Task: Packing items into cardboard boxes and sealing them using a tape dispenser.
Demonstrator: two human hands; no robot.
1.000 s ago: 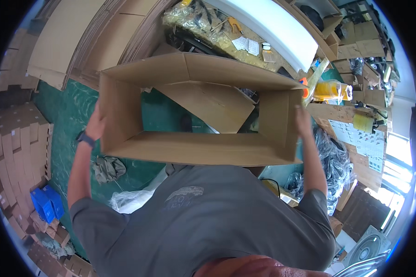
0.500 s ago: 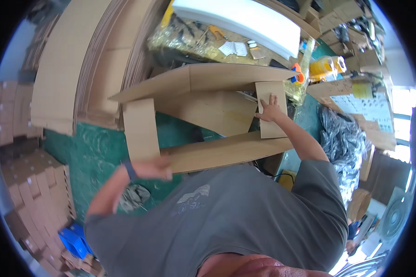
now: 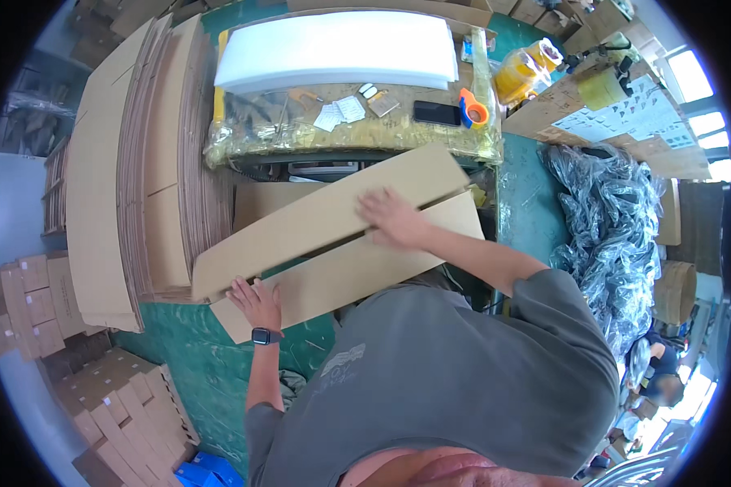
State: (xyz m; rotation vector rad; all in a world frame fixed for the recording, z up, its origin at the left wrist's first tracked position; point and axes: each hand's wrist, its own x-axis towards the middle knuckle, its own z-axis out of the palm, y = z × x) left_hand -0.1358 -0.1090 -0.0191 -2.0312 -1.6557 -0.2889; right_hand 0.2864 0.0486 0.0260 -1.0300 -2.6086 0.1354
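A long cardboard box (image 3: 357, 274) lies in front of me, slanting up to the right. Its two long top flaps are folded inward, and a narrow dark gap runs between them. My left hand (image 3: 256, 303), with a dark watch on the wrist, rests with fingers stretched on the box's left end, near the gap. On the far flap (image 3: 325, 213) lies my right hand (image 3: 391, 217), its fingers spread and slightly blurred. The short end flaps are hidden under the long ones.
Flat cardboard sheets (image 3: 101, 195) stand stacked at the left. Beyond the box, a plastic-wrapped table holds white foam (image 3: 341, 50), a black phone (image 3: 437, 113) and an orange-and-blue tape dispenser (image 3: 473, 109). Crumpled clear plastic (image 3: 605, 219) is heaped right. Cartons (image 3: 134, 414) fill the lower left.
The long flaps stood open and are now folded down over the short end flaps. My left hand has moved onto the box; my right hand has shifted from an end flap to the far flap.
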